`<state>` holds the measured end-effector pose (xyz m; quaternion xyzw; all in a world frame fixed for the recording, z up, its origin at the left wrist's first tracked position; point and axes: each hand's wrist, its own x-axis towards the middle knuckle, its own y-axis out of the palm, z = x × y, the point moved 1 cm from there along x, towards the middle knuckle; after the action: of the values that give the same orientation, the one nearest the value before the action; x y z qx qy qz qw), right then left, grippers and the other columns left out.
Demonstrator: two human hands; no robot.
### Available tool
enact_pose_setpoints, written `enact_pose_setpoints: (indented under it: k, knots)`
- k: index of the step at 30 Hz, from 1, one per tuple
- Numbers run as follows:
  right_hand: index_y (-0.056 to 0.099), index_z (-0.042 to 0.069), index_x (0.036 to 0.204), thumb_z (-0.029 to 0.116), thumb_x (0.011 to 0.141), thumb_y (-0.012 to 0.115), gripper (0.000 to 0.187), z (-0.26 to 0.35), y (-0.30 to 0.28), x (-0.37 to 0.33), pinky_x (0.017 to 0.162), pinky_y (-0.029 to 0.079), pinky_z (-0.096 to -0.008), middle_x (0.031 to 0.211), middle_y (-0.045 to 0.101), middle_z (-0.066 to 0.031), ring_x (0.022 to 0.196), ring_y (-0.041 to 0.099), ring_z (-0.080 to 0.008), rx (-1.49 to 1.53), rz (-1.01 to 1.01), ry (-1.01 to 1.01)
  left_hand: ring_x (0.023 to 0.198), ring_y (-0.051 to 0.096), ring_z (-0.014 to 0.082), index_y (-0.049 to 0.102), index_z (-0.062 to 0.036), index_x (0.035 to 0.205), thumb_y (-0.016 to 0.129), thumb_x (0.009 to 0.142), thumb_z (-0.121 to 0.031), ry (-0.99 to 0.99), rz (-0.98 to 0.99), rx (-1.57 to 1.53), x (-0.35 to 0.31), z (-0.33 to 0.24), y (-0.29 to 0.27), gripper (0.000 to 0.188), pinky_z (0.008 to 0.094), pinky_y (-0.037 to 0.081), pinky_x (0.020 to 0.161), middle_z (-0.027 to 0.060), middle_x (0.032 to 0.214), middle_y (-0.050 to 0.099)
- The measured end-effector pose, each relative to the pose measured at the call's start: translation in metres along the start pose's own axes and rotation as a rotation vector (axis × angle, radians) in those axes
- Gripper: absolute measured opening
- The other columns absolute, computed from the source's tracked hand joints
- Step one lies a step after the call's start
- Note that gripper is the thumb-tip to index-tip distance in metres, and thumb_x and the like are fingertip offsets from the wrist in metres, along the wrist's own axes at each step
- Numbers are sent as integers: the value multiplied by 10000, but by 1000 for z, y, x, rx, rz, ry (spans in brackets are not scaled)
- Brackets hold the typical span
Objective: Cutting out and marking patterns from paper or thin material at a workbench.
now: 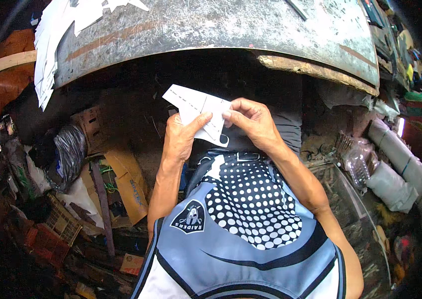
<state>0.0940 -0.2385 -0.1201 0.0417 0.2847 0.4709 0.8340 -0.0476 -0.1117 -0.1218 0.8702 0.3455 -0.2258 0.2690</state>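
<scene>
A flat white cut-out piece [189, 101], paper or thin card, is held up between my two hands above my lap. Dashed and solid dark lines run across it, and a dark round spot shows near its lower corner. My left hand [182, 132] grips its lower left side, thumb lying on top. At its right edge my right hand [252, 121] pinches the piece between thumb and fingers. The fingers beneath the piece are hidden.
Ahead stands a worn metal-topped table [211, 30] with a wooden edge strip [315, 72]. White paper scraps [51, 45] hang off its left end. Cardboard [123, 187], a black plastic bag [70, 152] and a crate [65, 219] lie left; wrapped rolls [395, 184] lie right.
</scene>
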Motion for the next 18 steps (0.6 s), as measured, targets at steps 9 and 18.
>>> enact_pose_setpoints:
  k: [9, 18]
  knots:
    - [676, -2, 973, 116, 847, 635, 177, 11, 12, 24, 575, 492, -276, 863, 688, -81, 706, 630, -110, -488, -145, -288, 838, 689, 128, 708, 27, 1070, 741, 880, -92, 66, -80, 127, -3, -4, 6, 226, 260, 553, 750, 77, 956, 732]
    - [644, -11, 873, 105, 832, 610, 127, 14, 22, 28, 585, 498, -329, 763, 647, -126, 647, 632, -198, -589, -151, -300, 880, 683, 122, 715, 7, 1073, 729, 891, -103, 83, -105, 234, -5, 1, 3, 213, 253, 546, 774, 68, 982, 731]
